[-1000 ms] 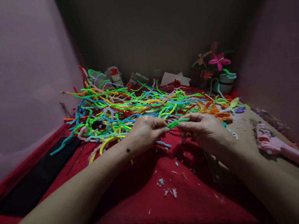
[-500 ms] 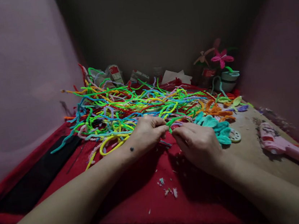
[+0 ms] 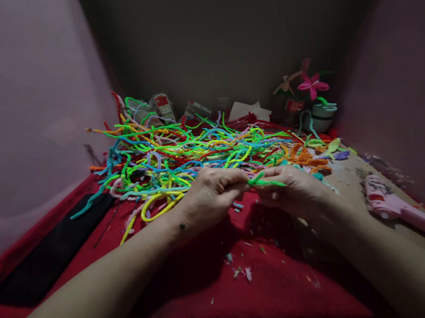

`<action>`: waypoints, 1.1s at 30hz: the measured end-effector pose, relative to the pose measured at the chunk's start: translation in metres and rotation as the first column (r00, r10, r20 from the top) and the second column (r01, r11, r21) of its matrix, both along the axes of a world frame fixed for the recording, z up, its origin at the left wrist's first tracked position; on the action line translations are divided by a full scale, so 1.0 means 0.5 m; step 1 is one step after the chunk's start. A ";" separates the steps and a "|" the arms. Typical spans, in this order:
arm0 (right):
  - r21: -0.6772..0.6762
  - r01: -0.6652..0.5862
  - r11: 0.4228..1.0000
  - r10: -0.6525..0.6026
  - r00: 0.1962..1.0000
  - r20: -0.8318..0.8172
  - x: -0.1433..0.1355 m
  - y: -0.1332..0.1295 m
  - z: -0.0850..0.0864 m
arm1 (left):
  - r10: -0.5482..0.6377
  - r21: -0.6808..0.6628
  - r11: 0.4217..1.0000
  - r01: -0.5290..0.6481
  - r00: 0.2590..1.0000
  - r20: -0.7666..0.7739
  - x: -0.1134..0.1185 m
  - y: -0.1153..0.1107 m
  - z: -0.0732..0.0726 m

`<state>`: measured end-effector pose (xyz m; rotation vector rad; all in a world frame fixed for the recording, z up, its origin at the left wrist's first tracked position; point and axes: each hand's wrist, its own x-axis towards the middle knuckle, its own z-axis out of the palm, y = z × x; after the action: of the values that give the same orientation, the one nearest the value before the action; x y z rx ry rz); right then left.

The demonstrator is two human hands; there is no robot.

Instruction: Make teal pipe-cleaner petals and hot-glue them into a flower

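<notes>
A short bright green pipe cleaner (image 3: 267, 181), bent so that two ends fork apart, lies between my hands. My left hand (image 3: 216, 192) pinches its left end between thumb and fingertips. From the other side my right hand (image 3: 293, 187) closes on it, palm turned partly up, with the green ends lying over its fingers. Some of those fingers are hidden behind the pipe cleaner. Just beyond both hands spreads a tangled heap of coloured pipe cleaners (image 3: 195, 148).
A black strip (image 3: 49, 251) lies left on the red cloth (image 3: 197, 290). To the right are a pink glue gun (image 3: 405, 212), a brown board (image 3: 351, 188) and orange looped pieces (image 3: 305, 155). A small pot (image 3: 318, 117) with a pink flower (image 3: 312, 86) stands behind. Fuzzy scraps (image 3: 245, 273) lie in front.
My right hand has turned palm-up and moved slightly right, now covering much of the teal petals. My left hand has shifted right. The green pipe cleaner shows more plainly between them.
</notes>
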<state>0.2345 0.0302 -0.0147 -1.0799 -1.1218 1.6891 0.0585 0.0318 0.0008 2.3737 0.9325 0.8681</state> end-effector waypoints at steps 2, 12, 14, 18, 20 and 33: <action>-0.001 0.096 0.995 -0.095 0.982 -0.166 -0.019 -0.008 -0.011 | 0.108 -0.044 0.994 -0.105 0.990 0.088 0.007 -0.002 0.001; 0.349 0.302 0.887 -0.383 0.903 0.193 -0.057 -0.051 -0.026 | 0.287 0.360 0.902 -0.239 0.954 -0.086 0.016 -0.001 -0.039; 0.621 0.168 0.765 -0.466 0.811 0.354 -0.052 -0.057 -0.030 | 0.274 0.518 0.845 -0.130 0.938 -0.212 0.013 0.001 -0.048; 0.857 -0.210 0.471 -0.648 0.577 0.498 -0.033 -0.053 -0.038 | 0.223 0.581 0.810 0.074 0.878 -0.423 0.010 0.008 -0.051; 0.869 -0.248 0.428 -0.694 0.526 0.492 -0.024 -0.046 -0.034 | 0.165 0.543 0.831 0.124 0.876 -0.453 0.007 0.012 -0.043; 0.494 -0.359 0.792 -0.188 0.626 0.757 -0.019 -0.036 0.010 | 0.018 0.537 0.791 0.293 0.867 -0.498 -0.016 0.037 -0.034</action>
<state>0.2249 0.0124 -0.0095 -1.3482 -2.1349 0.7064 0.0503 0.0504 -0.0160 3.2788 0.6837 0.5632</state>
